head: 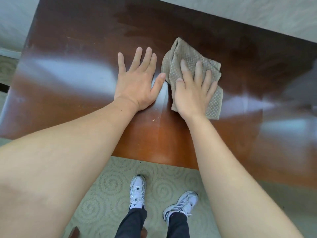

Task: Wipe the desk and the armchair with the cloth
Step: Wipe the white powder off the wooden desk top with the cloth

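A glossy reddish-brown wooden desk (89, 54) fills the upper part of the view. A crumpled beige cloth (185, 54) with a dotted weave lies on the desk near its middle. My right hand (193, 93) presses flat on the cloth, fingers spread over it. My left hand (137, 81) rests flat on the bare desk just left of the cloth, fingers apart, holding nothing; its thumb nearly touches the cloth's edge. The armchair is not clearly in view.
Pale carpet (106, 189) with a swirl pattern lies below the desk's near edge. My two feet in white sneakers (137, 191) stand on it. A small brown wooden piece (74, 232) shows at the bottom edge. A light wall (240, 9) runs behind the desk.
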`<action>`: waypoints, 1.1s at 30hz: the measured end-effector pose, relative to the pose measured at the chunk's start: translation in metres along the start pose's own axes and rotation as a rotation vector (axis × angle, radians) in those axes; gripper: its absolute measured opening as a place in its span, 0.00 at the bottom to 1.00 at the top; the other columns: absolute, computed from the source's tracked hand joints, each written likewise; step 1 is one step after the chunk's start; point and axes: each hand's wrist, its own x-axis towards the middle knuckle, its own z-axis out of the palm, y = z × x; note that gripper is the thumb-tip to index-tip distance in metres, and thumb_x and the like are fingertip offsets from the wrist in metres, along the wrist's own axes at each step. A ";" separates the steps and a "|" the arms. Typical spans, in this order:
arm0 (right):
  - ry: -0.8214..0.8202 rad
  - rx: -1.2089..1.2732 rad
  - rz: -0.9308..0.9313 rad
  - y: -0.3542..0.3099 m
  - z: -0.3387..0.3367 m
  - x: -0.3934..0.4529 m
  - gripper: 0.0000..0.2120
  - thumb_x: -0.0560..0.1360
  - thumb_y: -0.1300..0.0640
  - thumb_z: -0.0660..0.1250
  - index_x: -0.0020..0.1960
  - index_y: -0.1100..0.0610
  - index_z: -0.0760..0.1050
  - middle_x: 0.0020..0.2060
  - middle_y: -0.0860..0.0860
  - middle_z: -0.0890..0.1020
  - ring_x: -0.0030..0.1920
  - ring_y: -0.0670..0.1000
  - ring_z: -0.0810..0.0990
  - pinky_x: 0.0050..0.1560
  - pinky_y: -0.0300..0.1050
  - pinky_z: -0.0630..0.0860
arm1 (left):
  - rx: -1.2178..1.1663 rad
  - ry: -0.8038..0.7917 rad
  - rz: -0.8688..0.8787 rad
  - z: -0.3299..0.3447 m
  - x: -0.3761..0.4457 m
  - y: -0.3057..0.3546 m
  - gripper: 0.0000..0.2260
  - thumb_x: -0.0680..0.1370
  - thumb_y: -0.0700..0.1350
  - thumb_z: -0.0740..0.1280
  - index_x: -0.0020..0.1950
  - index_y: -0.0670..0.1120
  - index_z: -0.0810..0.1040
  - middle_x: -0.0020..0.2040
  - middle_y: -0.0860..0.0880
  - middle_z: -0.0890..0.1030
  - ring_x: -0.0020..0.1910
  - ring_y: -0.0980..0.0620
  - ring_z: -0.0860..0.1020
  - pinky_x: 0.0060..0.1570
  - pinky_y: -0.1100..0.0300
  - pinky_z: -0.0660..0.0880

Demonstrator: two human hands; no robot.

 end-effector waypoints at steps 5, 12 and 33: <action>-0.089 0.161 0.047 0.004 0.001 -0.079 0.32 0.79 0.55 0.58 0.78 0.35 0.54 0.81 0.43 0.43 0.79 0.50 0.35 0.76 0.55 0.29 | -0.045 -0.014 -0.032 0.002 -0.015 -0.008 0.33 0.81 0.63 0.35 0.83 0.49 0.46 0.84 0.49 0.45 0.82 0.46 0.41 0.77 0.36 0.41; -0.203 0.111 -0.005 -0.008 -0.005 -0.121 0.44 0.73 0.56 0.65 0.77 0.31 0.44 0.81 0.45 0.44 0.79 0.53 0.39 0.78 0.58 0.36 | 0.048 0.007 -0.142 0.009 -0.055 -0.040 0.34 0.79 0.69 0.33 0.82 0.57 0.41 0.83 0.47 0.41 0.81 0.37 0.39 0.74 0.29 0.42; -0.037 -0.367 -0.303 -0.036 0.007 0.064 0.31 0.79 0.30 0.42 0.80 0.38 0.43 0.81 0.55 0.44 0.79 0.64 0.39 0.76 0.66 0.36 | 0.028 0.004 -0.156 0.010 -0.050 -0.040 0.33 0.80 0.69 0.33 0.82 0.58 0.45 0.84 0.48 0.45 0.81 0.36 0.43 0.72 0.25 0.44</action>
